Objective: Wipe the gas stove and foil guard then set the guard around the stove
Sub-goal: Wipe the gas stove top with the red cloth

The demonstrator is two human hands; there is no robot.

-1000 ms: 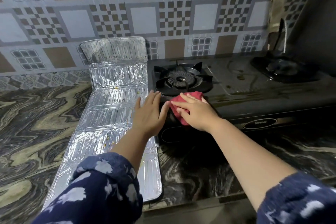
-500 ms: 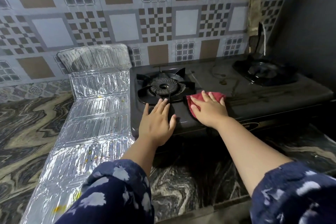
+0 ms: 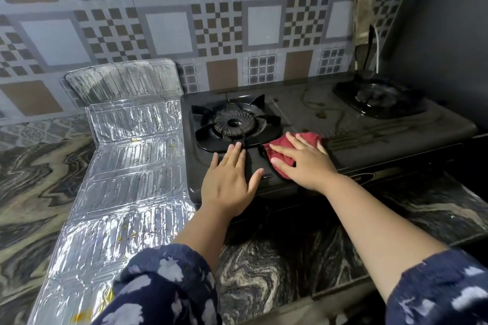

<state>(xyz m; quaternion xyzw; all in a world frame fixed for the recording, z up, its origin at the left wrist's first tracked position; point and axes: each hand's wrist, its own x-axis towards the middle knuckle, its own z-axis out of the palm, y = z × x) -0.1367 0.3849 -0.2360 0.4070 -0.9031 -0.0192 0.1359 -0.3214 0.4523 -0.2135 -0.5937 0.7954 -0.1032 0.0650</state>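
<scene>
You're in dark navy sleeves splashed with irregular white blotches, both cuffs pushed up and bunched below the elbows. Your forearms are bare from there down. Left hand (image 3: 229,182) and right hand (image 3: 303,163) wear no rings, no watch, no gloves.

— Where's the left hand (image 3: 228,183)?
— Flat, palm down, fingers together and pointing forward, thumb spread right.
— The right hand (image 3: 301,162)?
— Palm down too, fingers splayed toward the left, forearm reaching in from lower right.
</scene>
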